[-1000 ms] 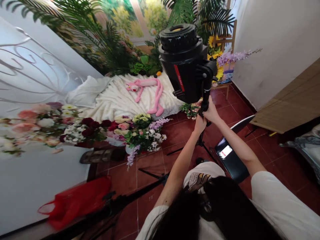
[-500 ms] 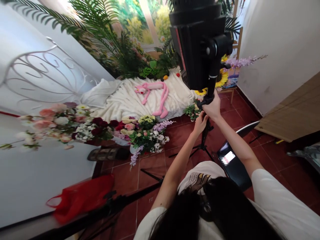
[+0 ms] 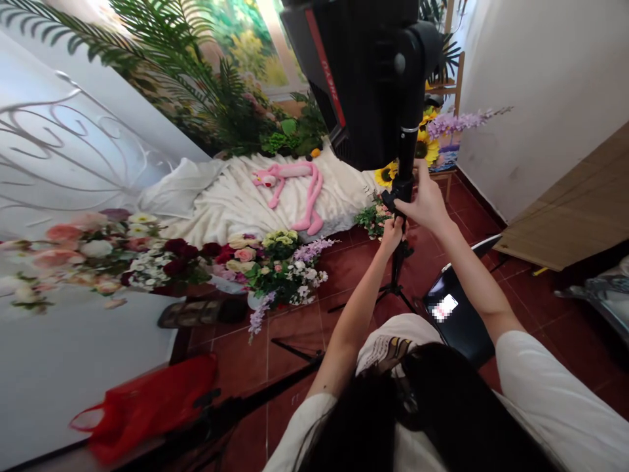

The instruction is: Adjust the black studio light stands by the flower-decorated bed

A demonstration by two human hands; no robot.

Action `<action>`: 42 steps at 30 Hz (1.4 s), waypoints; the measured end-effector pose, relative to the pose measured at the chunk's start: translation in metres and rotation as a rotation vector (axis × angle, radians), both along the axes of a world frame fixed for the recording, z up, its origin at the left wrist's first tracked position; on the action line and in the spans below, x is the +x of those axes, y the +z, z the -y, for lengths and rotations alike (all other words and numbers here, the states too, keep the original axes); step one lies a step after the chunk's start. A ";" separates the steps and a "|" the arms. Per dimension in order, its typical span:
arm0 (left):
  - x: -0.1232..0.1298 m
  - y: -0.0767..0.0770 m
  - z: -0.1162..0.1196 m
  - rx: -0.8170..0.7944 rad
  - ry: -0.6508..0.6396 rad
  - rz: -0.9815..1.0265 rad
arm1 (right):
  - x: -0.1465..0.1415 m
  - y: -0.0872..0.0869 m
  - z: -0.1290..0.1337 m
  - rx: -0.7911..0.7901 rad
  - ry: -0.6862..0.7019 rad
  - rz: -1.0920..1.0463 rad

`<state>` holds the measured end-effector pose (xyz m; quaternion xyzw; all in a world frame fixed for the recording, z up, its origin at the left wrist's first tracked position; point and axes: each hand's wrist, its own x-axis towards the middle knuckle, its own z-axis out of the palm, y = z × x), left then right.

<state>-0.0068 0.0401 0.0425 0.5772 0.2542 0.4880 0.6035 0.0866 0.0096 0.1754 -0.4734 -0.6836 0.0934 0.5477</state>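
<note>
The black lamp [image 3: 354,85] is above both my hands and a little to the left, on the top of its pole [image 3: 407,147], whose long axis goes nearly upright down through my grip. My left hand [image 3: 392,234] is closed around this pole, below the collar [image 3: 403,189] — my right hand [image 3: 428,202] is higher, so nearer to the lamp, with thumb and fingers spread about the collar, but I cannot tell how firmly it holds.

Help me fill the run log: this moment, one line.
left hand: grips stand | right hand: at collar | lamp head: atop stand
</note>
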 end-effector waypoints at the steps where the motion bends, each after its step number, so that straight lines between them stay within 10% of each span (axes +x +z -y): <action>1: 0.001 -0.001 0.000 0.004 -0.001 -0.001 | 0.004 -0.004 0.012 -0.015 -0.024 -0.016; 9: 0.000 0.001 0.005 0.027 0.027 0.019 | 0.000 -0.085 0.114 -0.162 0.058 0.209; 16: 0.001 0.003 0.005 0.020 -0.026 0.028 | -0.003 -0.135 0.132 -0.253 -0.128 0.142; 42: 0.004 0.001 0.001 -0.007 -0.031 0.001 | -0.044 -0.181 0.142 -0.363 -0.286 -0.053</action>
